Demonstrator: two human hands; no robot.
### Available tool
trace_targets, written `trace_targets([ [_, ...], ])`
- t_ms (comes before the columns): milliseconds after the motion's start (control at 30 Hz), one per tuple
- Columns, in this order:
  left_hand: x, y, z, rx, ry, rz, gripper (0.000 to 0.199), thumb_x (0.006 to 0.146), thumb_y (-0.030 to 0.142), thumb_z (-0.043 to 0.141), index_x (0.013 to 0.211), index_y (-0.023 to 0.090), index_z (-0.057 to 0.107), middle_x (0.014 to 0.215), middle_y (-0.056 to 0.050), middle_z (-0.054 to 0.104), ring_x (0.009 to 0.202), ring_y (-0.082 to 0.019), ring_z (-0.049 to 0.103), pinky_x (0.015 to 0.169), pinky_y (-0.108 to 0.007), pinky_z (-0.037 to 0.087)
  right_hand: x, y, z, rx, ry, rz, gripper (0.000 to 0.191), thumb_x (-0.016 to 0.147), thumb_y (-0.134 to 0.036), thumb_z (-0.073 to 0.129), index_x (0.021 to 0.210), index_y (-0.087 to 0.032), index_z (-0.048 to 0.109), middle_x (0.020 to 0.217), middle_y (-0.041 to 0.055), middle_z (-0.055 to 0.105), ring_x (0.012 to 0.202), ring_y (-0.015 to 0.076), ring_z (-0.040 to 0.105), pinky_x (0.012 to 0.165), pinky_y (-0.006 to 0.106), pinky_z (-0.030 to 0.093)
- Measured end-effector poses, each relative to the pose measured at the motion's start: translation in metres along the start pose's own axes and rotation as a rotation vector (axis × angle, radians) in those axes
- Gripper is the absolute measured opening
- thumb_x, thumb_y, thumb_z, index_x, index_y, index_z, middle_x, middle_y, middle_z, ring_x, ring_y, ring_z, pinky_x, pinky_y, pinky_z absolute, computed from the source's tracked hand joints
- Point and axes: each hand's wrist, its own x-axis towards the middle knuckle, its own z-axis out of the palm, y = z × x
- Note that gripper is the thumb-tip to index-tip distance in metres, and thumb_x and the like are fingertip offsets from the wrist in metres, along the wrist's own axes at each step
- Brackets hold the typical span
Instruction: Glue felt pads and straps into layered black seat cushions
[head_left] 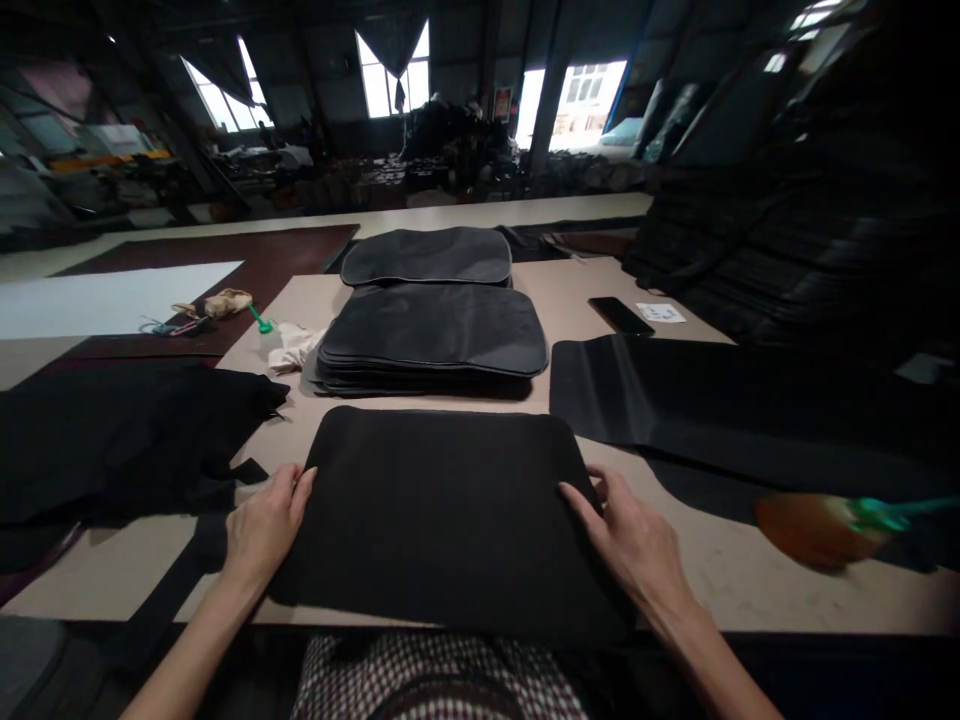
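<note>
A black sheet with rounded far corners (pixel 450 515) lies at the near edge of the worktable (pixel 720 560). My left hand (pixel 270 525) grips its left edge between thumb and fingers. At its right edge, my right hand (pixel 626 530) pinches the sheet, thumb on top and fingertips partly hidden underneath. Just beyond the sheet is a stack of similar black pieces (pixel 435 335), with another rounded black piece (pixel 427 256) behind it.
Black material (pixel 120 430) covers the left side; long black sheets (pixel 750 405) lie at right. An amber bottle with a green nozzle (pixel 814 530) is near my right hand. A phone (pixel 621 316), a paper (pixel 661 313) and a white cloth (pixel 294 347) lie farther back.
</note>
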Motion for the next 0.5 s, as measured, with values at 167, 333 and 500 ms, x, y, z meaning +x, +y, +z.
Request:
trace_targets([
  [167,0.000,0.009,-0.009,0.120,0.034,0.030,0.043,0.106,0.055,0.032,0.108,0.025,0.062,0.081,-0.006,0.075,0.066,-0.028,0.072,0.049,-0.029,0.018,0.001,-0.002,-0.001,0.076,0.066,-0.039,0.056,0.099,-0.064,0.041,0.138,-0.025,0.050,0.089,0.0034,0.072,0.068,0.0281,0.070,0.055,0.035,0.039],
  [333,0.000,0.014,-0.011,0.136,-0.012,-0.012,0.047,0.107,0.056,0.030,0.111,0.023,0.063,0.084,-0.009,0.075,0.068,-0.028,0.073,0.048,-0.028,0.024,0.009,-0.003,0.002,0.048,0.081,-0.089,0.051,0.101,-0.058,0.042,0.138,-0.024,0.052,0.090,0.0040,0.072,0.067,0.0268,0.068,0.054,0.034,0.039],
  [500,-0.003,0.016,-0.009,0.042,0.031,-0.006,0.049,0.107,0.051,0.031,0.141,0.022,0.050,0.114,-0.012,0.073,0.078,-0.026,0.072,0.052,-0.029,0.038,0.009,0.002,0.008,-0.081,0.160,-0.240,0.037,0.105,-0.047,0.045,0.122,-0.021,0.064,0.108,0.0099,0.069,0.097,0.0303,0.065,0.073,0.039,0.052],
])
